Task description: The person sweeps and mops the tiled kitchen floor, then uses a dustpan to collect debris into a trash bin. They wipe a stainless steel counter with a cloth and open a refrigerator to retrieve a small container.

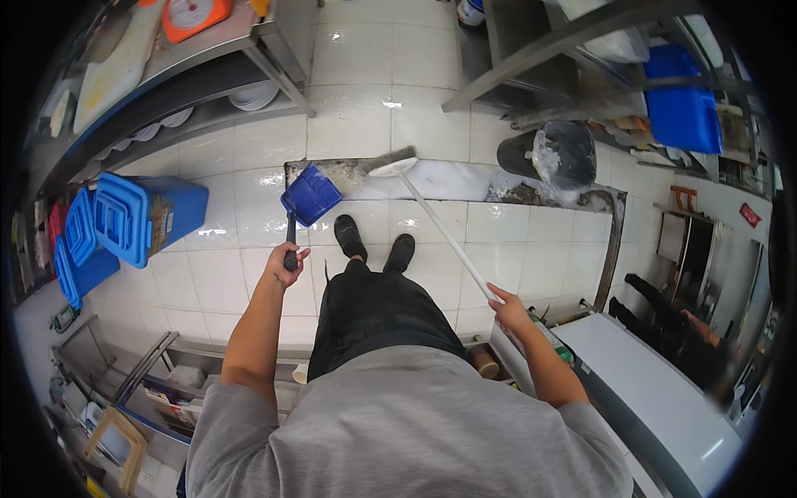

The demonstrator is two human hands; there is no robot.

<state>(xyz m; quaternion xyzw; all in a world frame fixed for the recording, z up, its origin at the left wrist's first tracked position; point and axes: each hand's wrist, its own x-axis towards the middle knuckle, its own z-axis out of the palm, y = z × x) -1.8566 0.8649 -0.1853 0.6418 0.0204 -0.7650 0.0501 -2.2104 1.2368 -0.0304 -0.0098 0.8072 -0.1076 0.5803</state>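
My left hand [289, 264] grips the dark handle of a blue dustpan [311, 194], whose pan hangs over the near left edge of a shallow floor channel. The white pole of a floor brush [448, 238] is held in my right hand [510, 309]. Its grey-bristled head [393, 163] rests at the channel, left of the middle. Whitish, foamy-looking liquid [442, 180] lies in the channel [473, 200], with dark, rough patches towards its right part. A dark bucket [563, 155], lying or tilted, with white residue on it, is at the channel's right.
Blue lidded bins [177, 211] stand on the left. A steel table [205, 59] with plates beneath is at the upper left, and steel shelving [529, 62] at the upper right. A white chest-like appliance [660, 398] is at the lower right. Another person [679, 336] is at the far right.
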